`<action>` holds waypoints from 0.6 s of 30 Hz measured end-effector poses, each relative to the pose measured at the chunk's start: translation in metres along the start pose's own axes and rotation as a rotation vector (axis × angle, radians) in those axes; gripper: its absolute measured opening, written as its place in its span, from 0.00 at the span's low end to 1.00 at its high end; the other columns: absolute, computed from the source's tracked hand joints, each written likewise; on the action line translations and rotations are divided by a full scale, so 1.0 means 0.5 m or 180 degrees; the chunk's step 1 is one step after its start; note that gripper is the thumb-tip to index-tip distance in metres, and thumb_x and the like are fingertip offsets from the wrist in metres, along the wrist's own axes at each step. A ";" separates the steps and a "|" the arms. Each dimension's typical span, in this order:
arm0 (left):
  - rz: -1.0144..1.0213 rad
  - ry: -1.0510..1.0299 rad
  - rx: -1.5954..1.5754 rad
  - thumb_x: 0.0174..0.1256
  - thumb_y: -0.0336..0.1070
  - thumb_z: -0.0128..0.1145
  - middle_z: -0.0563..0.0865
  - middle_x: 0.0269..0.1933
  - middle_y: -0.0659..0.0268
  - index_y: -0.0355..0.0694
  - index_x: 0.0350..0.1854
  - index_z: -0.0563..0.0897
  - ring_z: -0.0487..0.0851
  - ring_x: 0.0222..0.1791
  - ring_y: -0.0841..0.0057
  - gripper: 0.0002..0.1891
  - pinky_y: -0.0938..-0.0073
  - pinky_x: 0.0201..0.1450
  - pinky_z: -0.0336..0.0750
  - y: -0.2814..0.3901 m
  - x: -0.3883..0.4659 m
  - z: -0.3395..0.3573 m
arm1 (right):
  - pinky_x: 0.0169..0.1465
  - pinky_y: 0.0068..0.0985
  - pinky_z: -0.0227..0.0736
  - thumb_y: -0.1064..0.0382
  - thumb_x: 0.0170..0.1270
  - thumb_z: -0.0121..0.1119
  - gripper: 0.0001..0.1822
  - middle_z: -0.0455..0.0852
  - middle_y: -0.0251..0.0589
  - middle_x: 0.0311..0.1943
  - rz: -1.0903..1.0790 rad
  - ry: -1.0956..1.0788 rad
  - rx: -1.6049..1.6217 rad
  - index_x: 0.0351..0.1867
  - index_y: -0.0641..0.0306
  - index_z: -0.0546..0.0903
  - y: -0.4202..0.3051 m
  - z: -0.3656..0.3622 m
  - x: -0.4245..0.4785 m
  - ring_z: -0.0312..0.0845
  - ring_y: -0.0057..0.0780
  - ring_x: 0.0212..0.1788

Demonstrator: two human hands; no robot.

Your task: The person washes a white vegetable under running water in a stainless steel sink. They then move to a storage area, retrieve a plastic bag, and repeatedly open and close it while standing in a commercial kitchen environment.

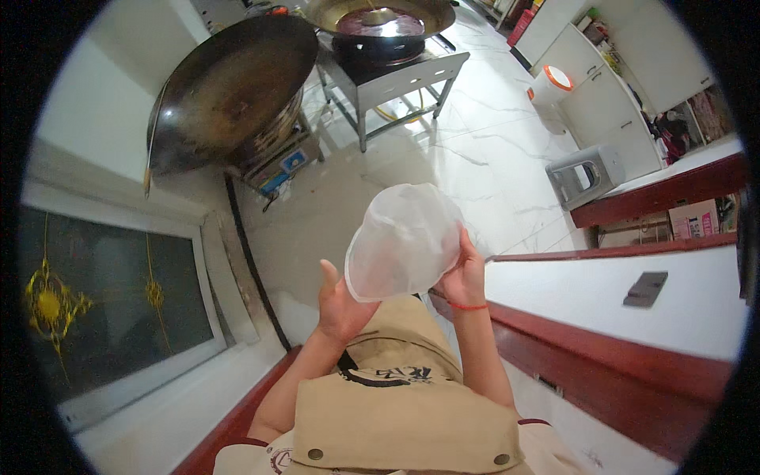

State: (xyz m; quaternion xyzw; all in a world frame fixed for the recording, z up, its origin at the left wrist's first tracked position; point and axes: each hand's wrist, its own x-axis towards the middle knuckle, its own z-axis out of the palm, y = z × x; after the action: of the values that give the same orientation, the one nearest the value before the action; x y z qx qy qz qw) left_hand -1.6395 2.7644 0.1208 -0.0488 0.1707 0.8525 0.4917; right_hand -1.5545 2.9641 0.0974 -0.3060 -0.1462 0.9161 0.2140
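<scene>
A translucent whitish sheet or bag, thin and crumpled (404, 237), is spread between my two hands in front of my tan apron (409, 415). My left hand (344, 303) is under its lower left edge, with the thumb raised away from it; the fingers are mostly hidden behind it. My right hand (466, 267), a red cord around its wrist, grips the right edge between thumb and fingers. Whether the piece is plastic or fine mesh cannot be told.
Ahead, a large dark wok (237, 101) leans at the left, and another wok (380, 21) with a ladle sits on a metal stand (404, 80). At right are a white-topped counter (594, 297), a grey stool (585, 178) and a white bucket (549, 86). A window (119, 291) is left.
</scene>
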 end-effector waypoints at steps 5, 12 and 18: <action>-0.0063 -0.0162 -0.0221 0.67 0.68 0.48 0.65 0.74 0.59 0.43 0.76 0.58 0.62 0.73 0.65 0.43 0.58 0.74 0.57 0.046 0.250 0.056 | 0.67 0.32 0.67 0.57 0.76 0.49 0.22 0.76 0.39 0.62 -0.0475 0.0177 0.0380 0.67 0.59 0.68 -0.098 0.093 0.217 0.73 0.31 0.61; 0.0021 0.0217 0.1216 0.77 0.32 0.46 0.77 0.65 0.55 0.44 0.74 0.63 0.79 0.61 0.67 0.24 0.66 0.61 0.73 0.037 0.598 0.148 | 0.52 0.23 0.74 0.55 0.72 0.56 0.22 0.81 0.35 0.54 -0.0242 -0.0118 -0.0714 0.64 0.60 0.72 -0.302 0.165 0.395 0.77 0.24 0.51; -0.0526 0.0355 0.1417 0.77 0.32 0.45 0.77 0.64 0.53 0.45 0.73 0.64 0.80 0.60 0.66 0.24 0.67 0.61 0.74 0.006 0.914 0.223 | 0.43 0.19 0.74 0.65 0.64 0.64 0.24 0.84 0.33 0.40 -0.0314 0.0096 -0.1619 0.61 0.63 0.74 -0.484 0.162 0.531 0.79 0.21 0.41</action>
State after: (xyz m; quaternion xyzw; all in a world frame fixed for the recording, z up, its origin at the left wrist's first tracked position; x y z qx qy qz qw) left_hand -1.8665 3.1760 0.1111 0.0000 0.3767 0.7467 0.5483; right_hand -1.7234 3.2905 0.1242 -0.3562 -0.3833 0.8337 0.1767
